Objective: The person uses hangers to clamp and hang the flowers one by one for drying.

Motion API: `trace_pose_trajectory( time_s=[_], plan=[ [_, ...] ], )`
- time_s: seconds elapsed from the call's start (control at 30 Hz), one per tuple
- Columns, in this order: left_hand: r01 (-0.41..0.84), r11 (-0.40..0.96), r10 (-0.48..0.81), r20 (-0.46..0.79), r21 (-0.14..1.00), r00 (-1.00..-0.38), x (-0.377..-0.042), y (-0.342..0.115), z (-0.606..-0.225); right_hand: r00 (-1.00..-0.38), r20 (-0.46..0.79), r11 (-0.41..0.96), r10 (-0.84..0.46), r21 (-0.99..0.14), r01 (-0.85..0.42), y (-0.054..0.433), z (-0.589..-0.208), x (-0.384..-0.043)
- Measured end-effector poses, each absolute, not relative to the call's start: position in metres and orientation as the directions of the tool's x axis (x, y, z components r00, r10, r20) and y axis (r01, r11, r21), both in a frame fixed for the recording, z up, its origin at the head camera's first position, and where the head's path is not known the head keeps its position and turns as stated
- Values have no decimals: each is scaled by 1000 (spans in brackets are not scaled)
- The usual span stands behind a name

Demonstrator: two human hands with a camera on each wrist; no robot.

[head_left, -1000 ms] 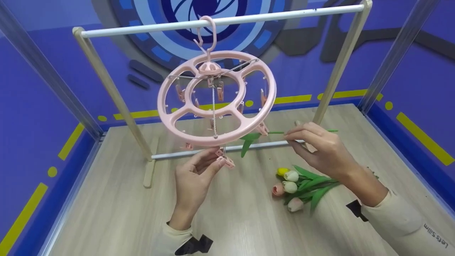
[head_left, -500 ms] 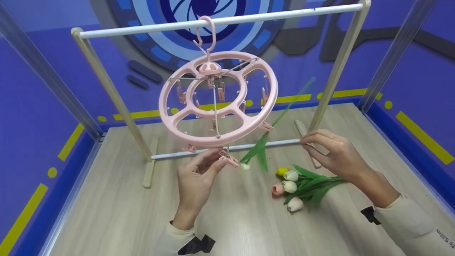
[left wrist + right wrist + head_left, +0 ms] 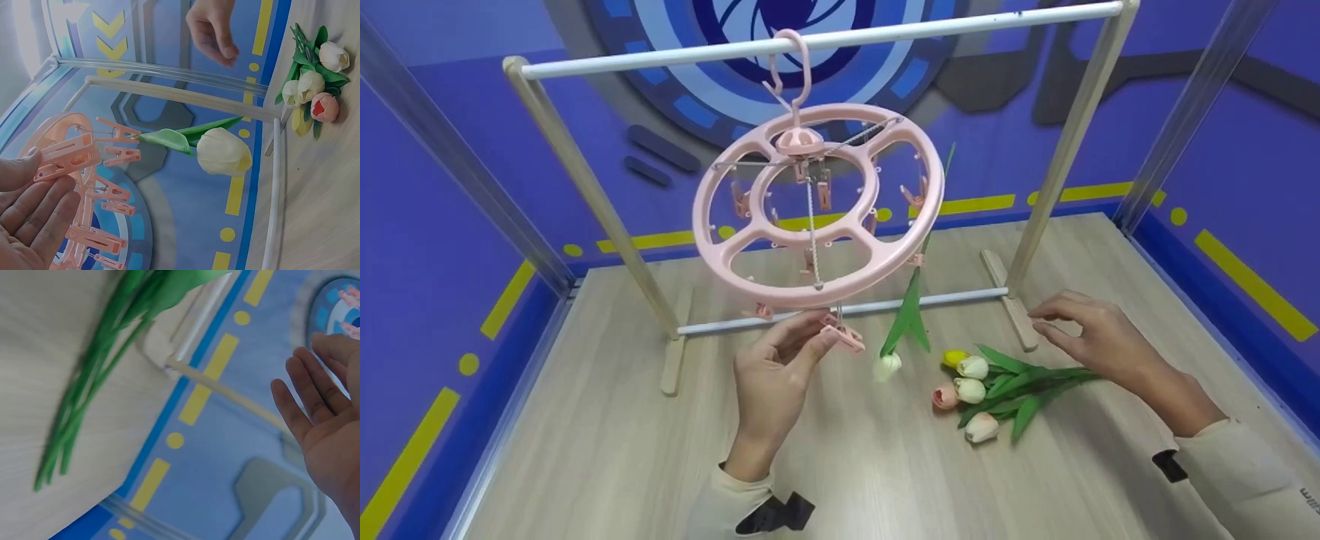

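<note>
My left hand [image 3: 772,375] pinched a pink clip [image 3: 842,335] between thumb and fingers [image 3: 42,211], the clip dangling under the near rim of the round pink clip hanger [image 3: 817,206]; how firmly I squeezed it I could not tell, since my own fingers covered part of it in the left wrist view. My right hand [image 3: 1099,337] hovered with its fingers [image 3: 306,402] spread loose and held nothing, just above the stems of the tulip bunch [image 3: 997,390] lying on the counter [image 3: 585,450]. The right wrist view gave only my bare palm and blurred green stems [image 3: 90,399], with the blooms cut off. One white tulip [image 3: 887,365] hung head down from a clip at the hanger's right rim, between my two hands; in the head view its stem ran up behind the ring and was partly hidden, while the left wrist view showed its cream bloom [image 3: 224,152] and leaf plainly. The hanger's hook sat over the top bar of the wooden rack [image 3: 810,41].
</note>
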State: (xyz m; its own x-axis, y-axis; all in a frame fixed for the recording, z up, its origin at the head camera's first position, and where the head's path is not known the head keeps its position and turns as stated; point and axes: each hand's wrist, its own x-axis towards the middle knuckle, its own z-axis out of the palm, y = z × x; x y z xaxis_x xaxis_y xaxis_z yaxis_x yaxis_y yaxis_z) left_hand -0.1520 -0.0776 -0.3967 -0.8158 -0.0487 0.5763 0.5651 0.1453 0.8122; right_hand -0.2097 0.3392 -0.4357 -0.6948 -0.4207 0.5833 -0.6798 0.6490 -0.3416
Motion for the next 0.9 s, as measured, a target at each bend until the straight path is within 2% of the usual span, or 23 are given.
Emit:
trace_pose_trajectory(
  time_s=[0.27, 0.57, 0.73, 0.9],
  plan=[
    [599, 142, -61, 611, 788, -789, -155, -77, -398, -795, 436, 726, -421, -363, -584, 366, -456, -207],
    [582, 137, -63, 594, 802, -802, -154, -78, -398, -883, 224, 768, -413, -436, -470, 388, -475, -204],
    [581, 134, -65, 592, 803, -804, -155, -78, -398, -896, 171, 785, -409, -435, -441, 395, -484, -201],
    [597, 118, -72, 607, 793, -792, -156, -77, -397, -896, 174, 799, -409, -406, -444, 401, -493, -200]
  ],
)
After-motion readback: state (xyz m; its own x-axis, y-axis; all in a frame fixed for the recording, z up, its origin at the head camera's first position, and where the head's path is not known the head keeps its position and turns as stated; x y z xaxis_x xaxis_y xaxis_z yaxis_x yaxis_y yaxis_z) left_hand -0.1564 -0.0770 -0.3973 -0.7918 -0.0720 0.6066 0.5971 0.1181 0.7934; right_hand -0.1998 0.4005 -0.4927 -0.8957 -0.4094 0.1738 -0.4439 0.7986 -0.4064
